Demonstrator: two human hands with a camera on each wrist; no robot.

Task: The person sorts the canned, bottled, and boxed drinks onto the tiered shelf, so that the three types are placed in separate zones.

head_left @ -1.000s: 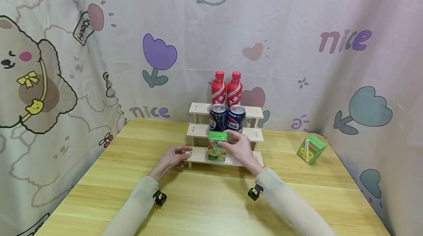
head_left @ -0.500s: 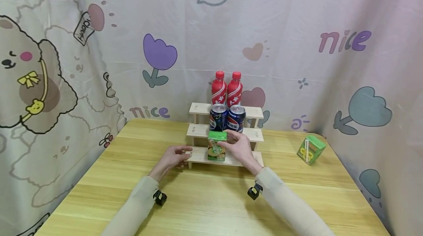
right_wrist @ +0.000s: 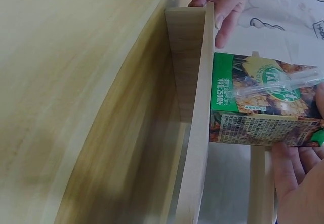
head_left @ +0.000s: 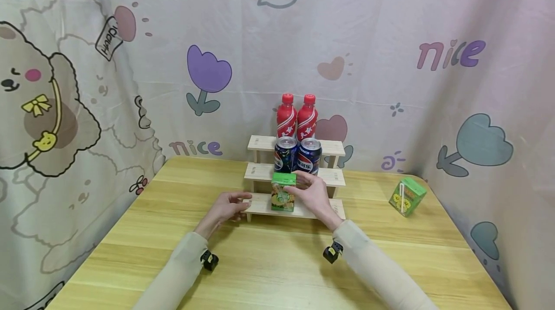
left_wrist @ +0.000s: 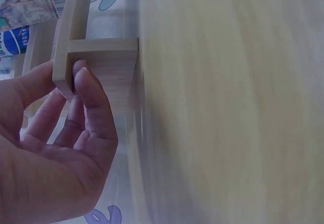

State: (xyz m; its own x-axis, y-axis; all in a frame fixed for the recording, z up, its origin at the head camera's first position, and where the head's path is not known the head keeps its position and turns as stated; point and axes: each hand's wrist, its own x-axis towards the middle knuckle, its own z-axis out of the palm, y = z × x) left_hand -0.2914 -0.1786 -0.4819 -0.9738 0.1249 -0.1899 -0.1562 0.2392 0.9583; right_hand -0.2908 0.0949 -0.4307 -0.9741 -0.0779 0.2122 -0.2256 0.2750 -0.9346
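Note:
A green juice box [head_left: 283, 200] stands upright on the lowest step of a three-tier wooden display shelf [head_left: 259, 202]. My right hand [head_left: 314, 196] holds the box from its right side, thumb at the front and fingers behind. In the right wrist view, the juice box [right_wrist: 271, 89] shows a wrapped straw on one side, and its base meets the board. At the left end of that lowest step is my left hand [head_left: 226, 207]. The left wrist view shows the left hand [left_wrist: 66, 148] pinching the board's corner, thumb on top and fingers curled underneath.
Two dark blue soda cans [head_left: 285, 155] stand side by side on the middle step. Behind them, two red bottles [head_left: 286, 119] occupy the top step. Another green juice box [head_left: 407, 197] sits on the wooden table [head_left: 260, 271] at the right. A printed curtain [head_left: 373, 20] hangs behind.
The juice box has shifted very slightly left along the lowest step, with my right hand on it. My left hand keeps its place at the shelf's end.

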